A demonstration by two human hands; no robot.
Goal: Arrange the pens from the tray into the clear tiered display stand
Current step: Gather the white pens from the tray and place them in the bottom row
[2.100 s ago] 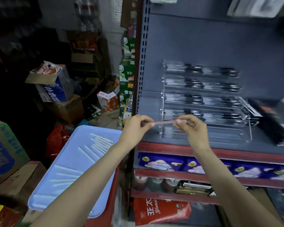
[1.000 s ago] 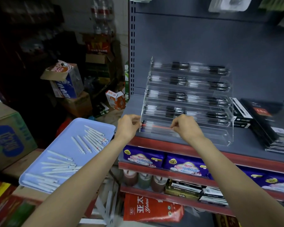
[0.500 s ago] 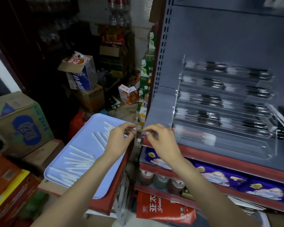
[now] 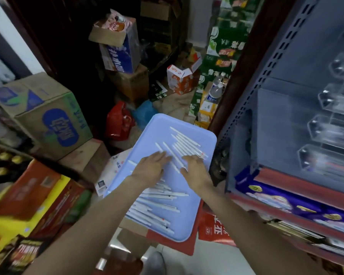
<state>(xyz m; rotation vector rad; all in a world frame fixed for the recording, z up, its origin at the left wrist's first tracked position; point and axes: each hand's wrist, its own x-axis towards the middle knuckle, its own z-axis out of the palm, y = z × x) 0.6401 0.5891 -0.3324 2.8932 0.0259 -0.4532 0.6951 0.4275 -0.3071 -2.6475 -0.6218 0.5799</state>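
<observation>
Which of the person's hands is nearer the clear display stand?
Right. The right hand is over the tray's stand-side edge; the left hand is farther from the display stand.

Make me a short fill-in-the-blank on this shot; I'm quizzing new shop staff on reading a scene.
1. Both hands, the left hand and the right hand, reach over the ____ tray.
2. The pens lying in the tray are ____ in colour.
3. The clear display stand sits on the shelf to the ____ of the tray.
4. The plastic bag on the floor beyond the tray is ____.

Missing words: blue; white; right; red
</observation>
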